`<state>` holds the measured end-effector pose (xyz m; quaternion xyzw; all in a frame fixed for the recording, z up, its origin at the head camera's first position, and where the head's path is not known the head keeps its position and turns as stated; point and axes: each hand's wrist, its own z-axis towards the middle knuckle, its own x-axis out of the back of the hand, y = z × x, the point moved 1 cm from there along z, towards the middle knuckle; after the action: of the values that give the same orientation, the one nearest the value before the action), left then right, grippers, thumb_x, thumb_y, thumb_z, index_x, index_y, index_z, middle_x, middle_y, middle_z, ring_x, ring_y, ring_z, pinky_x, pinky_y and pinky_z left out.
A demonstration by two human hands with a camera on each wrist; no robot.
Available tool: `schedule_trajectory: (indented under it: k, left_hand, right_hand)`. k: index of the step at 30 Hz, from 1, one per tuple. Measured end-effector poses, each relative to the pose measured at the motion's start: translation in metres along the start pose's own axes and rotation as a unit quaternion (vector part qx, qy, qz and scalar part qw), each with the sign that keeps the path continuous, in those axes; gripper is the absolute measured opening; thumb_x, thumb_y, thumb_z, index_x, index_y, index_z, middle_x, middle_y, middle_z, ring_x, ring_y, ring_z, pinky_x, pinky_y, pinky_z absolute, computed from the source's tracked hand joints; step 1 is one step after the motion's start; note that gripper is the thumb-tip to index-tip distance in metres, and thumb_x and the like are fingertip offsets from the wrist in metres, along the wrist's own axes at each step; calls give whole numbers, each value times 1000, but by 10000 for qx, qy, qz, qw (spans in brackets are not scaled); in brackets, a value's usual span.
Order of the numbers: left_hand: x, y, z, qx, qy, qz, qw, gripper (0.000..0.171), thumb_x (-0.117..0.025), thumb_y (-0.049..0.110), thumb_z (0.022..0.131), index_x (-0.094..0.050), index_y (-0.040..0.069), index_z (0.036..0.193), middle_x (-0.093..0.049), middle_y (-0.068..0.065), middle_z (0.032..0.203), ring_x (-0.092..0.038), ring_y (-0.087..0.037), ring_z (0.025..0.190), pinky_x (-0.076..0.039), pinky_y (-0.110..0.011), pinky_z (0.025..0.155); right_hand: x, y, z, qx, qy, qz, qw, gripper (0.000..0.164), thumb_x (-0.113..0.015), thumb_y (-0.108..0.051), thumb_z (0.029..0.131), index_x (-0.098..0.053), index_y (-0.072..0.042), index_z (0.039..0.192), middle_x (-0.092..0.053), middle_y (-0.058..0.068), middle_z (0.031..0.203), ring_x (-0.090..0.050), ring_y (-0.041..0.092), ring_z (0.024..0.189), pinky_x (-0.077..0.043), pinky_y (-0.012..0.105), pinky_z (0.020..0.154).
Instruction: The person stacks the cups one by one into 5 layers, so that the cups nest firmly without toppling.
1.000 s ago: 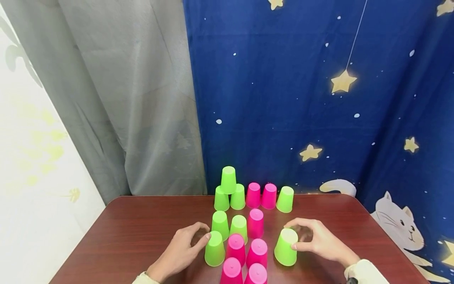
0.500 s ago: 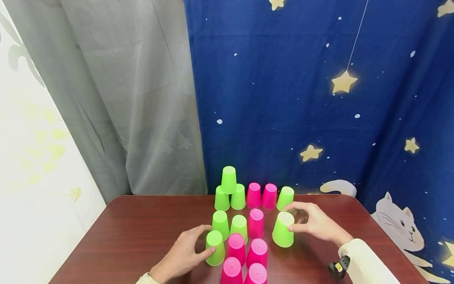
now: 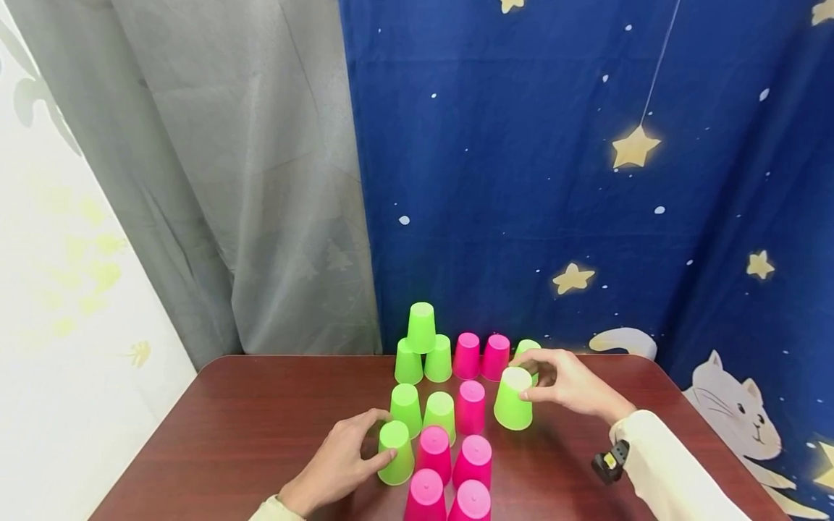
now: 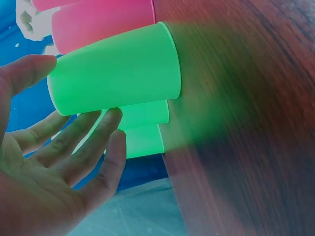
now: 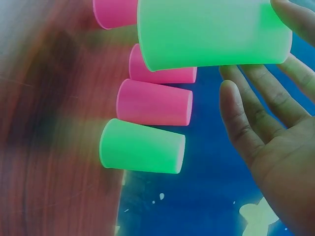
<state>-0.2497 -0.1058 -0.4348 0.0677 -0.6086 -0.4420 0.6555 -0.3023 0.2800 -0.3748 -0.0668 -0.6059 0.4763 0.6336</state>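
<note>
In the head view, my right hand [image 3: 570,383] pinches an upside-down green cup [image 3: 513,399] near its top, thumb on the near side. The cup appears held above the table. Its rim end fills the top of the right wrist view, with the green cup [image 5: 206,34] between thumb and fingers. My left hand [image 3: 342,457] holds another upside-down green cup [image 3: 395,454] at the left front of the group. In the left wrist view, the thumb lies on one side of this green cup [image 4: 115,69] and the fingers on the other.
At the back, a green cup [image 3: 421,328] sits on two green cups, beside two pink cups [image 3: 466,356] and a green cup [image 3: 526,353] partly behind my right hand. Several green and pink cups [image 3: 433,452] stand close together in the middle of the table [image 3: 260,412].
My right hand has carried its green cup away from me and slightly left, towards the back row. The left hand has shifted a little around its cup, which stays in place.
</note>
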Motion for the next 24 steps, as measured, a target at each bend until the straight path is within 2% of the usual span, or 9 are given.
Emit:
schedule_trajectory:
  k: [9, 18, 24]
  left_hand:
    - [0, -1, -1, -6, 39, -6, 10000, 36, -74, 26, 90, -62, 14, 122, -70, 2, 112, -71, -2, 84, -60, -30, 79]
    - [-2, 0, 0, -101, 306, 452, 9985, 35, -76, 30, 88, -64, 18, 118, -69, 11, 108, -63, 0, 85, -54, -24, 75]
    - [-2, -1, 1, -97, 331, 514, 9981, 34, -76, 31, 87, -65, 18, 117, -68, 13, 107, -62, -1, 87, -54, -25, 75]
  right_hand:
    - [1, -6, 20, -139, 110, -329, 9993, 39, -84, -28, 80, -70, -20, 115, -72, -2, 101, -65, 11, 93, -58, 24, 74]
    - [5, -7, 31, -171, 168, -263, 9994, 37, -83, -26, 81, -70, -15, 114, -73, 3, 101, -66, 14, 93, -59, 24, 74]
    - [11, -12, 42, -245, 186, -323, 9990, 39, -83, -27, 82, -70, -14, 117, -74, 5, 103, -67, 18, 95, -58, 24, 76]
